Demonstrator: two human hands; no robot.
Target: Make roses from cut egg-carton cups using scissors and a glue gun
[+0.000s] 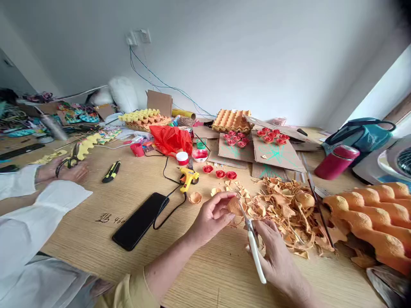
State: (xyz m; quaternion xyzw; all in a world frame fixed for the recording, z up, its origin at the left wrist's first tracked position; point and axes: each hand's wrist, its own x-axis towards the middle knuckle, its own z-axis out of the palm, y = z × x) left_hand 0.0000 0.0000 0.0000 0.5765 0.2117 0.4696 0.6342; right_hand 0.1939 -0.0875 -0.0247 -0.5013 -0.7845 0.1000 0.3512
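My left hand [213, 218] pinches an orange egg-carton cup [235, 206] between thumb and fingers, just over the table. In my right hand [276, 256] is a pair of scissors with white handles [253, 252], its blades pointing up and touching the cup's edge. Beyond and to the right of both hands lies a heap of orange carton scraps [285, 209]. A cut carton cup [195, 197] sits left of my left hand. Three red paper-pulp roses [220, 174] stand in a row behind it.
A yellow glue gun [189, 177], a black phone [140, 220] and a utility knife [111, 171] lie to the left. Orange egg trays [372, 214] and a pink bottle [337, 161] are at right. Red roses rest on cardboard [276, 156]. Another person's hands [72, 171] hold scissors at far left.
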